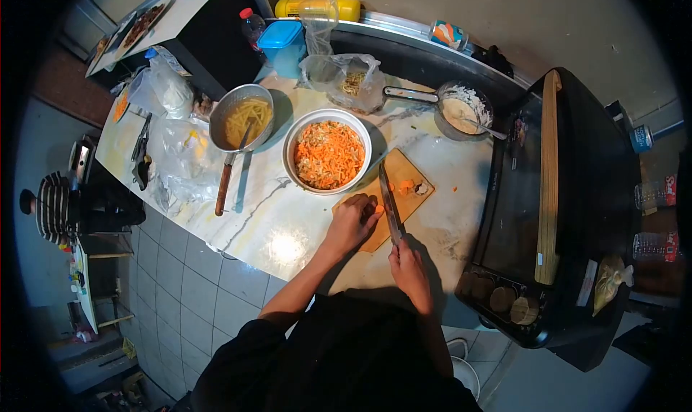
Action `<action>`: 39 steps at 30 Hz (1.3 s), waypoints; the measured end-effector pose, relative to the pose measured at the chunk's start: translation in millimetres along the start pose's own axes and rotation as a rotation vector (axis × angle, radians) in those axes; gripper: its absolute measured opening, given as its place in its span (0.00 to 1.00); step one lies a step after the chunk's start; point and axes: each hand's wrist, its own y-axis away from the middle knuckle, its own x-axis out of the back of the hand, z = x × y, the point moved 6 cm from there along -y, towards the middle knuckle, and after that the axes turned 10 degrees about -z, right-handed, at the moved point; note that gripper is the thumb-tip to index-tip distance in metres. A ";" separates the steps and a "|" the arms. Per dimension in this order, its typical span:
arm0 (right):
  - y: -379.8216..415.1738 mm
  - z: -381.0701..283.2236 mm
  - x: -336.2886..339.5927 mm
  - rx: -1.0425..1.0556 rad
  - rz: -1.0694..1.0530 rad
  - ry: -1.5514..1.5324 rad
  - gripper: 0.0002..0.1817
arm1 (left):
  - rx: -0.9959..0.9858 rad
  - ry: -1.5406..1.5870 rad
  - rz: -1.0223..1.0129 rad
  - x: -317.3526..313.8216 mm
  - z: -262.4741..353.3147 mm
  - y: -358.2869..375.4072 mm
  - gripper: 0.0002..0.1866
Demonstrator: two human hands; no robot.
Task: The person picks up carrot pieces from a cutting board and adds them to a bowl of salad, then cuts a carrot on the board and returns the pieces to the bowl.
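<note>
My right hand (409,268) is wrapped around the handle of a long kitchen knife (390,201), its blade pointing away from me over a wooden cutting board (414,205). Left of the blade, the fingers of my left hand (353,222) are closed on a small piece of carrot (379,209). Orange carrot pieces (406,185) lie on the board to the right of the knife. Just beyond the board stands a white bowl (290,160) filled with shredded carrot mixed with paler bits.
A saucepan (240,147) of pale strips in liquid stands left, its handle toward me. Behind are a plastic bag (335,73), a blue-lidded container (282,35) and a pot of white mixture (461,129). A black oven (519,196) borders the right side; plastic bags (189,152) lie left.
</note>
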 end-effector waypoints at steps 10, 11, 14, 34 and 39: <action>-10.6 3.0 -2.9 -0.021 -0.001 0.086 0.11 | -0.065 0.021 -0.100 1.6 -0.7 -0.7 0.14; -11.0 5.0 -4.6 -0.023 -0.001 0.082 0.11 | -0.064 0.019 -0.104 1.0 -1.1 -0.6 0.14; -14.4 2.7 -5.0 0.003 -0.001 0.081 0.11 | -0.060 0.024 -0.072 -0.1 -1.4 -2.6 0.13; -16.4 -15.4 1.0 -0.067 0.015 0.049 0.12 | 0.052 0.071 -0.005 1.8 -8.2 -2.8 0.08; -18.4 -18.6 2.9 -0.099 0.001 0.102 0.11 | 0.067 0.119 -0.016 -0.1 -12.3 -4.6 0.07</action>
